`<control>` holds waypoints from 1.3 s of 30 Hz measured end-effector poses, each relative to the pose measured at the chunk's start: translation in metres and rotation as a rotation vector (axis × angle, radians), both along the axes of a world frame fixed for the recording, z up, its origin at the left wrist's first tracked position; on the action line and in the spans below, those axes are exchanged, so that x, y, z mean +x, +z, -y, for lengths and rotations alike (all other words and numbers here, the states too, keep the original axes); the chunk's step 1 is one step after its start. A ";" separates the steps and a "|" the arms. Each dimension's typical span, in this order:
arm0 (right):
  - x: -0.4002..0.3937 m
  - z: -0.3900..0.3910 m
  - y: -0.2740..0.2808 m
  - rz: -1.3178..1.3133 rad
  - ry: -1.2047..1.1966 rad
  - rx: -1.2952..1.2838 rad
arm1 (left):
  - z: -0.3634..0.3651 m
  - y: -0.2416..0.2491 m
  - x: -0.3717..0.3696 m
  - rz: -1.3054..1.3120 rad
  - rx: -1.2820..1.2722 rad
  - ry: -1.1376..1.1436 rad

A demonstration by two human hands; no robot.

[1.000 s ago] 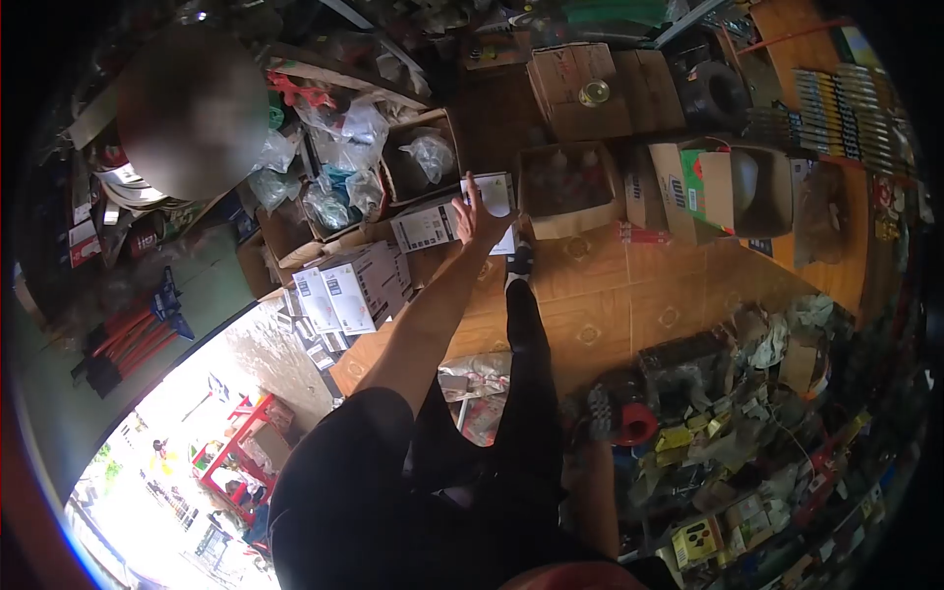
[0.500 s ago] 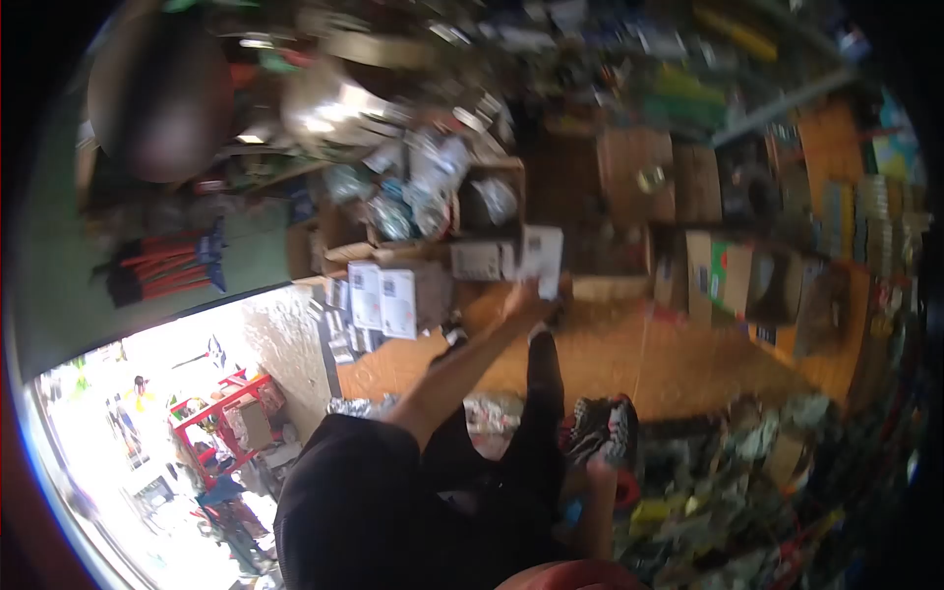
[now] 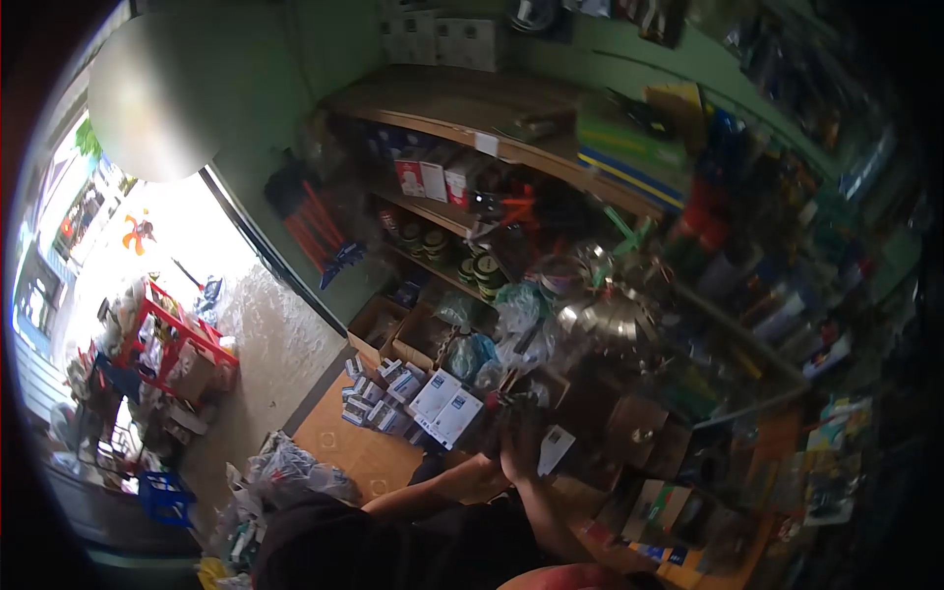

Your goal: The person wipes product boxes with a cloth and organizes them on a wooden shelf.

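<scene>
My left hand (image 3: 484, 469) and my right hand (image 3: 518, 454) are close together low in the middle of the view, over the boxes. Fingers of both are in shadow and look closed around something dark I cannot make out. Right beside my right hand is a white card-like piece (image 3: 556, 449) with a small dark mark. To the left of my hands, two white printed cartons (image 3: 445, 408) lie side by side. Several small blue-and-white boxes (image 3: 379, 398) are piled beyond them.
Open cardboard boxes (image 3: 418, 334) with plastic bags (image 3: 521, 310) stand ahead. Wooden shelves (image 3: 452, 103) hold tins and cartons. A bright doorway opens on the left, with a red rack (image 3: 187, 344) outside. Plastic bags (image 3: 285, 467) lie by the orange floor (image 3: 339, 442).
My view has swung up and left, bringing in the shelves and more of the doorway. My right hand, earlier low by my body, is now beside my left, which was at a white printed piece.
</scene>
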State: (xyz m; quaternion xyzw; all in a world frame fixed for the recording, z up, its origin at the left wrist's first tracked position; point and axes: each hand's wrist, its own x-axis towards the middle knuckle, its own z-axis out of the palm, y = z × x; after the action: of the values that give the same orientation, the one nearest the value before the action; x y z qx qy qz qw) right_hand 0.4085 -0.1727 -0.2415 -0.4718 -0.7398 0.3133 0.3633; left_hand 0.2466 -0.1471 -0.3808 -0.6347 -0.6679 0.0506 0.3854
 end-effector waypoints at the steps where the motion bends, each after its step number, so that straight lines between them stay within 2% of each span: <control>1: -0.015 -0.012 -0.006 -0.068 0.029 -0.045 | -0.008 0.005 -0.015 -0.070 0.016 0.042; 3: -0.039 -0.035 0.015 -0.262 0.112 -0.136 | -0.055 0.026 -0.027 -0.215 0.036 0.129; 4: -0.052 -0.051 0.032 -0.194 0.055 -0.136 | -0.043 0.018 -0.048 -0.290 0.038 0.169; 6: -0.084 -0.075 0.066 -0.371 0.064 -0.330 | -0.077 0.032 -0.066 -0.446 0.029 0.232; 7: -0.104 -0.089 0.067 -0.456 0.072 -0.440 | -0.080 0.030 -0.078 -0.522 0.024 0.260; 8: -0.120 -0.103 0.068 -0.427 0.121 -0.546 | -0.081 0.042 -0.091 -0.512 0.028 0.262; 10: -0.164 -0.121 0.079 -0.590 0.214 -0.369 | -0.074 0.111 -0.122 0.949 0.055 -0.454; 11: -0.180 -0.136 0.088 -0.555 0.153 -0.264 | -0.079 0.148 -0.142 1.669 0.067 -0.826; 12: -0.194 -0.156 0.098 -0.523 0.094 -0.154 | -0.095 0.180 -0.175 1.501 -0.015 -0.932; 13: -0.204 -0.179 0.103 -0.515 0.080 -0.091 | -0.102 0.221 -0.199 1.631 -0.057 -0.925; 14: -0.218 -0.189 0.138 -0.538 0.053 0.015 | -0.105 0.256 -0.220 1.764 -0.107 -0.916; 15: -0.225 -0.222 0.144 -0.415 -0.037 0.302 | -0.107 0.271 -0.251 1.925 -0.166 -0.833; 16: -0.231 -0.248 0.173 -0.368 -0.058 0.378 | -0.118 0.286 -0.276 1.967 -0.087 -0.840; 17: -0.244 -0.268 0.211 -0.368 -0.069 0.538 | -0.133 0.280 -0.306 1.946 -0.098 -0.744; 18: -0.254 -0.295 0.238 -0.337 -0.069 0.714 | -0.145 0.295 -0.332 1.890 -0.057 -0.760; 20: -0.268 -0.367 0.262 -0.187 -0.132 0.915 | -0.183 0.318 -0.375 1.779 0.057 -0.746; 21: -0.276 -0.399 0.274 -0.014 -0.183 0.986 | -0.211 0.324 -0.399 1.676 0.100 -0.812; 24: -0.307 -0.466 0.295 0.321 -0.173 0.916 | -0.290 0.373 -0.446 1.456 0.171 -0.788; 25: -0.314 -0.479 0.295 0.314 -0.182 0.928 | -0.321 0.392 -0.460 1.339 0.241 -0.812; 27: -0.323 -0.492 0.282 0.482 -0.201 0.877 | -0.391 0.429 -0.484 1.234 0.293 -0.827; 31: -0.329 -0.494 0.282 0.460 -0.265 0.768 | -0.539 0.505 -0.532 0.942 0.385 -0.708; 35: -0.330 -0.494 0.285 0.597 -0.255 0.697 | -0.662 0.592 -0.558 1.023 0.389 -0.548; 39: -0.333 -0.492 0.299 0.601 -0.229 0.679 | -0.741 0.660 -0.551 1.209 0.360 -0.547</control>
State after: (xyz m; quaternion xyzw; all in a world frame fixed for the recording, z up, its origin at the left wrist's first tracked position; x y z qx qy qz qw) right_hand 0.0757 0.3198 0.0570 -0.4747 -0.8161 -0.1391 0.2990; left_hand -0.3048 0.5940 0.2794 -0.6235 -0.5793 -0.5233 0.0435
